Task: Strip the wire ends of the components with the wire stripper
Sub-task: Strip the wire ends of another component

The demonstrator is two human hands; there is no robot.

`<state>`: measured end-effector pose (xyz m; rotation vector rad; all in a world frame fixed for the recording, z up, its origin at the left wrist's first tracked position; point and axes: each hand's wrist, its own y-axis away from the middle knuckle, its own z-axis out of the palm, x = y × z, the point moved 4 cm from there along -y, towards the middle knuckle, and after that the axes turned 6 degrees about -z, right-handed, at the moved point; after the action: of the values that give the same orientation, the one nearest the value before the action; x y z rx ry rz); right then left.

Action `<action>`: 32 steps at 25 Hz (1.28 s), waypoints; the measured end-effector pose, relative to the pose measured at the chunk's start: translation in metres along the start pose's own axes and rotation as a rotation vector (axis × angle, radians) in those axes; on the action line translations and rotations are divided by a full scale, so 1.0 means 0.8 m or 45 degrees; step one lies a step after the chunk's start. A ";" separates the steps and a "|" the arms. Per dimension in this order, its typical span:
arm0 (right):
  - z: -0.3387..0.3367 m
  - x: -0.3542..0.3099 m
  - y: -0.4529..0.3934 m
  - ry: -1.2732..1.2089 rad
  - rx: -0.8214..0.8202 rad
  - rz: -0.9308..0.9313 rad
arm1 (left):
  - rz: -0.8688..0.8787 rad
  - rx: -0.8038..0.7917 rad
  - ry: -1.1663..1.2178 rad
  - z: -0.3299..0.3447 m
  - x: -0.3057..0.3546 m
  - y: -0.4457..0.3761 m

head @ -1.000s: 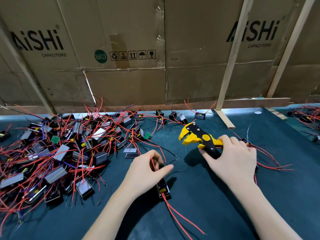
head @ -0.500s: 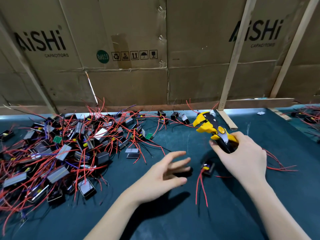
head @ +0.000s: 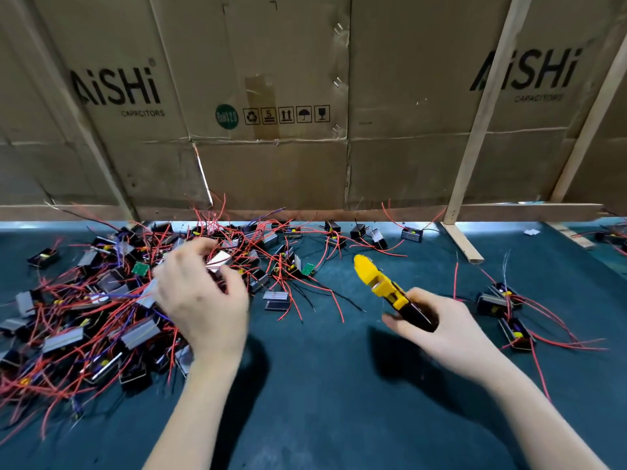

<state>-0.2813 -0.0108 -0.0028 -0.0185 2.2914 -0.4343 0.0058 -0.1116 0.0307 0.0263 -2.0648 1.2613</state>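
Head view puts the left hand (head: 203, 296) over the near edge of the big heap, fingers curled down around a small grey-and-silver block component (head: 219, 264); motion blur smears the fingertips, so whether it is truly pinched or only being touched I cannot tell. The right hand (head: 437, 329) is wrapped firmly round the dark handles of the yellow-and-black wire stripper (head: 383, 286), whose yellow head points up and away toward the back of the table and holds no wire that I can see. Spread to the left lies the tangled heap of black box components with thin red leads (head: 95, 300), a few purple and black strands mixed in, some parts capped with ribbed silver plates and small green boards. Just right of the stripper hand sit a few separate black components with long red wires (head: 509, 317), well apart from the heap, likely the finished ones. All of it rests on a dark teal table mat (head: 322, 385), backed by a wall of brown cardboard cartons (head: 271, 164) braced with pale wooden battens (head: 475, 130). These parts look light and rigid, while the leads are soft, springy and prone to snagging neighbours, so I judge the body is the place to grip, lifting slowly to shake free of the tangle, then holding the lead close to its tip to feed the tool.
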 end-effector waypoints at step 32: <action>-0.015 0.026 0.001 0.936 0.454 0.173 | 0.306 -1.280 0.364 0.057 0.055 0.100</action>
<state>-0.3043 -0.0091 -0.0105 0.5549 2.8564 -0.8827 -0.0815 -0.0908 -0.0186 -0.8195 -2.2485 0.2030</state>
